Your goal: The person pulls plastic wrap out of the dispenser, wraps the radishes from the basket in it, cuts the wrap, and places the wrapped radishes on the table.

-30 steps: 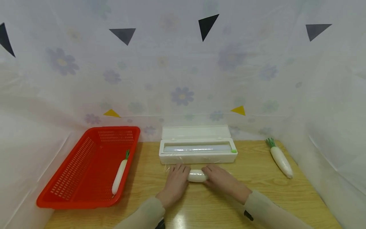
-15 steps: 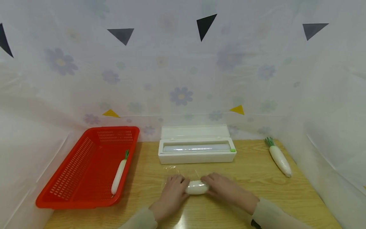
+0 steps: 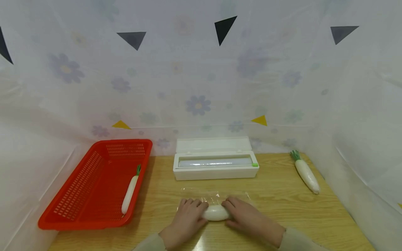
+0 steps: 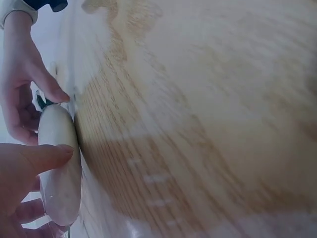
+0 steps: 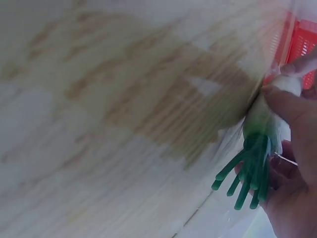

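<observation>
A person's left hand [image 3: 186,219] and right hand [image 3: 252,219] grip a glossy white, plump radish-shaped piece [image 3: 215,213] with dark green stalks [image 5: 247,171], one hand toward each end. It lies crosswise on the light wood-grain table [image 3: 276,195], in front of the long white box [image 3: 216,173]. The left hand is partly closed, its thumb laid along the near side of the white body and its other fingers bent on the far side. The right hand is likewise curled, its thumb pressed to the body near the green stalks. A thin sheet of clear plastic film [image 3: 216,196] spreads on the wood just beyond the fingers. The box stands with its lid raised, showing a shiny pale roll [image 3: 216,162] and a bright green tab [image 3: 255,165]. At left, a red plastic basket [image 3: 120,142] holds a slimmer white radish [image 3: 129,195]; another green-topped white radish [image 3: 307,176] lies at the far right.
</observation>
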{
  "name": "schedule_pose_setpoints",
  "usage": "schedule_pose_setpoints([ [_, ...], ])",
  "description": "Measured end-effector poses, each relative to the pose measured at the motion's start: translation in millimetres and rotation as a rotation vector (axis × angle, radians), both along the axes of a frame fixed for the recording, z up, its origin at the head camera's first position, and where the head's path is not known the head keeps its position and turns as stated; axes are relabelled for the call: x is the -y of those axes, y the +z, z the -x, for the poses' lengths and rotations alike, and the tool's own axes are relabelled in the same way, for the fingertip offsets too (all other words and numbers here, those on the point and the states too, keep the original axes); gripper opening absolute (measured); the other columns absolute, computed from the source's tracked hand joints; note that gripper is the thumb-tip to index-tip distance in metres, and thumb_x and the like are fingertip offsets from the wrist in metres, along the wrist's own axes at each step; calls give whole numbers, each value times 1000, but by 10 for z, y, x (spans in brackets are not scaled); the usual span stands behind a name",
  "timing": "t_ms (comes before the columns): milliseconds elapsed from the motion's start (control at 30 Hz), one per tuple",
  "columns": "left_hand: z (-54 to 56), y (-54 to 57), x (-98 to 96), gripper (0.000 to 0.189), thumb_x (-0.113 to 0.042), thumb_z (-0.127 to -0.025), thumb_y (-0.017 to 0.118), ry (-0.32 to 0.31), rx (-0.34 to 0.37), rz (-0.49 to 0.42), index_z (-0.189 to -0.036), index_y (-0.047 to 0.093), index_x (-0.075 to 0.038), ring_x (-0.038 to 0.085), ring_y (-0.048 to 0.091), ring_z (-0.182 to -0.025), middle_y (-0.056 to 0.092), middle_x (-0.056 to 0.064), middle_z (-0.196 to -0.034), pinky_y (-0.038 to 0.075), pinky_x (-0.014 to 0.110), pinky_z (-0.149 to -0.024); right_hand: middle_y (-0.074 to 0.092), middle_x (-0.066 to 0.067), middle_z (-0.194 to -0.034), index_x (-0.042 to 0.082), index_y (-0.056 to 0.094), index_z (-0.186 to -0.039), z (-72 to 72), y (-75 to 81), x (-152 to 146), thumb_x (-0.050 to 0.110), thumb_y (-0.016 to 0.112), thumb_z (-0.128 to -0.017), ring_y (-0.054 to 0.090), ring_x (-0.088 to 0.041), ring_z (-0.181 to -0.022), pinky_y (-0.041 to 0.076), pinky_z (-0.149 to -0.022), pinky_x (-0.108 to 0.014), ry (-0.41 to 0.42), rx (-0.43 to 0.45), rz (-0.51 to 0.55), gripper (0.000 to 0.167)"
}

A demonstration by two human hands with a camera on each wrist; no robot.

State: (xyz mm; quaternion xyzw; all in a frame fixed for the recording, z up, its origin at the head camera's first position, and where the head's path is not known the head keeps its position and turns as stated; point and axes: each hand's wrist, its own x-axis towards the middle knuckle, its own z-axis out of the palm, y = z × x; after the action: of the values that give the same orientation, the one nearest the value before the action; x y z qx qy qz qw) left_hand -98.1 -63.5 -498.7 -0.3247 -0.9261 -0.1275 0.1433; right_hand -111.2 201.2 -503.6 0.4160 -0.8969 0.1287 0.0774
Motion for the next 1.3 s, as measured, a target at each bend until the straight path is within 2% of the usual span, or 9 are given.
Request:
schedule_pose_setpoints([
  [200, 26, -8, 17, 35, -39, -85, 84, -3, -8, 38, -109, 68, -19, 16, 62, -94, 69, -4, -101, 43, 34, -83, 61, -2, -115, 5, 61, -124, -11, -24, 27, 26, 84, -88, 62, -18, -103, 57, -91, -35, -9, -77, 10, 48],
  [333, 46, 12, 7, 35, -36, -85, 84, -17, 23, 55, -107, 66, -15, 15, 60, -89, 67, -2, -97, 46, 34, -83, 59, -2, -117, 5, 60, -125, -3, -31, 50, 30, 83, -88, 60, -17, -104, 56, -91, -36, -31, -45, 3, 50],
  [500, 43, 17, 7, 33, -32, -87, 83, -10, 64, 53, -110, 69, -14, 14, 58, -83, 66, -1, -94, 50, 32, -80, 56, -1, -115, 7, 60, -124, -18, -69, 46, 25, 81, -91, 58, -14, -99, 57, -85, -33, -51, -11, 7, 43],
  [733, 31, -7, 10, 34, -38, -88, 81, 43, 65, 63, -110, 68, -14, 18, 61, -82, 65, -1, -90, 47, 31, -70, 54, 1, -113, 9, 61, -124, -8, -69, 42, 25, 81, -91, 55, -11, -94, 56, -78, -30, -52, -26, 20, 41],
  [933, 37, -30, 39, 34, -41, -88, 80, 64, 66, 50, -106, 67, -16, 18, 60, -81, 63, -2, -86, 43, 31, -67, 54, 1, -113, 9, 61, -124, 8, -48, 43, 25, 81, -93, 55, -11, -94, 56, -78, -29, -45, 0, 9, 40],
  [1000, 41, -33, 48, 36, -45, -88, 79, 78, 55, 73, -106, 66, -17, 19, 60, -85, 63, -2, -89, 43, 33, -71, 55, 0, -114, 8, 62, -125, 12, -31, 47, 25, 80, -93, 56, -12, -95, 56, -79, -30, -44, 6, 7, 41],
  [1133, 50, 2, 22, 45, -52, -86, 80, 91, 25, 116, -111, 69, -17, 23, 60, -105, 66, 1, -107, 44, 42, -84, 56, -2, -118, 5, 64, -128, 18, 3, 59, 25, 80, -93, 58, -13, -97, 57, -81, -31, -50, 23, 14, 43],
  [1233, 65, 26, -37, 47, -47, -85, 83, 37, 36, 102, -119, 68, -18, 24, 59, -115, 65, 4, -120, 46, 46, -92, 55, -1, -115, 2, 66, -131, 25, 13, 57, 25, 79, -94, 55, -10, -94, 55, -78, -28, -51, 40, 19, 45],
  [1300, 79, 15, -73, 47, -41, -85, 84, -12, 52, 95, -123, 65, -18, 23, 59, -114, 65, 2, -120, 49, 44, -91, 54, 1, -112, 1, 65, -133, 34, 9, 49, 25, 79, -94, 52, -7, -91, 53, -76, -26, -45, 43, 15, 47],
])
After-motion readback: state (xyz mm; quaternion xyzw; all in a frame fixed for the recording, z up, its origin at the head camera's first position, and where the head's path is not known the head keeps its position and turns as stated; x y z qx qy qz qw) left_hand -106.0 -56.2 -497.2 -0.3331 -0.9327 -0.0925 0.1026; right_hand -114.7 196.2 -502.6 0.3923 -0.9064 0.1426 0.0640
